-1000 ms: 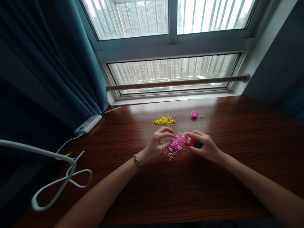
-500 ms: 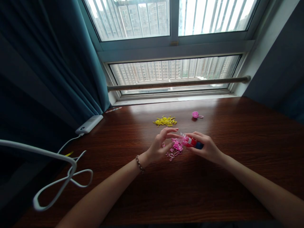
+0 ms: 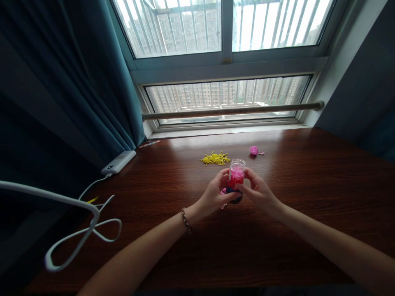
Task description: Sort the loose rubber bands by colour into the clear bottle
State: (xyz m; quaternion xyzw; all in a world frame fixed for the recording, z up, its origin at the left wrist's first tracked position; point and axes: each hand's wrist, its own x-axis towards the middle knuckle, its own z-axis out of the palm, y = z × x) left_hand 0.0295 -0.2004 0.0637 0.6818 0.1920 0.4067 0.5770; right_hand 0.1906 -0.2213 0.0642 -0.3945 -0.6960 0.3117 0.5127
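Observation:
Between my hands a small clear jar [image 3: 237, 172] is held nearly upright, its open mouth facing up. Layers of pink, red and dark blue pieces fill its lower part. My left hand [image 3: 217, 191] grips the jar from the left, with the thumb low across its dark bottom. From the right, my right hand [image 3: 257, 189] closes on the jar's side. A few pink clip-like pieces [image 3: 224, 205] show on the table below my left hand; the rest of that pile is hidden. Farther back lies a heap of yellow pieces [image 3: 215, 158], and a pink scoop [image 3: 254, 151] rests to its right.
The brown wooden table [image 3: 308, 185] runs up to a window sill. On the left stand a white power device [image 3: 119, 162], a looped white cable [image 3: 92, 226] and a blue curtain [image 3: 123, 102]. A metal bar [image 3: 234, 111] crosses the window.
The jar has turned from lying sideways over the pink pile to nearly upright. My left hand, which was open beside the pile, has closed on it together with my right.

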